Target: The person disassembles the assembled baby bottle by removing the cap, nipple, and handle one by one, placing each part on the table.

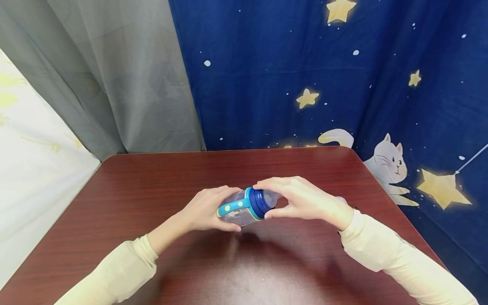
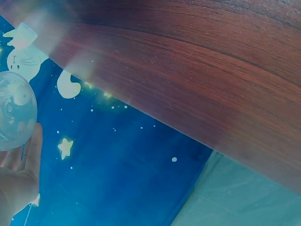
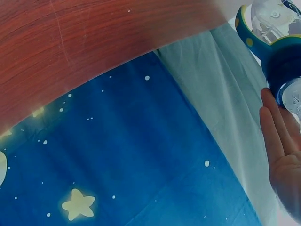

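Observation:
A clear baby bottle (image 1: 241, 207) lies tilted on its side between both hands, above the table. It has a dark blue screw collar (image 1: 261, 202), a clear teat end and a light blue handle (image 1: 233, 206) with yellow dots. My left hand (image 1: 207, 209) holds the bottle's body from the base end, thumb on the near side. At the other end, my right hand (image 1: 299, 198) grips the collar between thumb and fingers. The bottle's round base (image 2: 16, 110) shows in the left wrist view. Right fingers (image 3: 272, 132) lie along the collar in the right wrist view.
A reddish-brown wooden table (image 1: 171, 173) spreads beneath the hands. Partly hidden behind the right wrist is a small clear rounded object (image 1: 341, 199), with something dark beside it. Grey and blue star-patterned curtains (image 1: 259, 84) hang beyond the far edge.

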Demonstrator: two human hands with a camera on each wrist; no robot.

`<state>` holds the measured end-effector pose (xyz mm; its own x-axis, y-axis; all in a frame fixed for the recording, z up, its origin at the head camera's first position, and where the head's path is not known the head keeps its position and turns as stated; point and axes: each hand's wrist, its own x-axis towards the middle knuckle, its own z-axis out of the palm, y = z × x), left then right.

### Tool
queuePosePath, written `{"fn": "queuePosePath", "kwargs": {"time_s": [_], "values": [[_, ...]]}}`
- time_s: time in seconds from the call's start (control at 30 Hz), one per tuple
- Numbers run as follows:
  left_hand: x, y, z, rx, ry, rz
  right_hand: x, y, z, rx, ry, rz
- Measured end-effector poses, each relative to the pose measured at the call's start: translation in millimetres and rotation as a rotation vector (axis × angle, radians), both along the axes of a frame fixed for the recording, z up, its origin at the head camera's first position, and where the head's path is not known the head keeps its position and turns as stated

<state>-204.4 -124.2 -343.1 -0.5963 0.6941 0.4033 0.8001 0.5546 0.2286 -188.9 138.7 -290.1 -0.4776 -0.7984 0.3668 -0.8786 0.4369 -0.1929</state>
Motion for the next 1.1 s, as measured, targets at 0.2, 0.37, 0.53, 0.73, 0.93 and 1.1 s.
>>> {"fn": "queuePosePath", "kwargs": {"time_s": [0.2,0.37,0.53,0.73,0.93,1.1], "values": [[1.1,-0.5,0.1,0.0,-0.001,0.008,-1.7,1.5,-3.3,-0.009,0.088,0.041],[2.3,0.2,0.2,0.008,-0.006,0.008,-1.9,2.8,-3.1,0.0,0.067,0.02],[3.1,1.2,0.8,0.013,0.009,0.007,-0.5,3.7,0.5,-0.007,0.028,-0.038],[3.3,2.5,1.9,0.009,0.013,0.006,1.6,4.1,4.1,-0.024,-0.039,-0.126],[5.4,4.6,3.8,0.001,0.02,0.009,2.8,3.4,3.9,0.044,-0.029,-0.157],[7.6,6.4,5.6,0.002,0.016,0.009,3.4,3.4,3.4,0.073,-0.014,-0.156]]}}
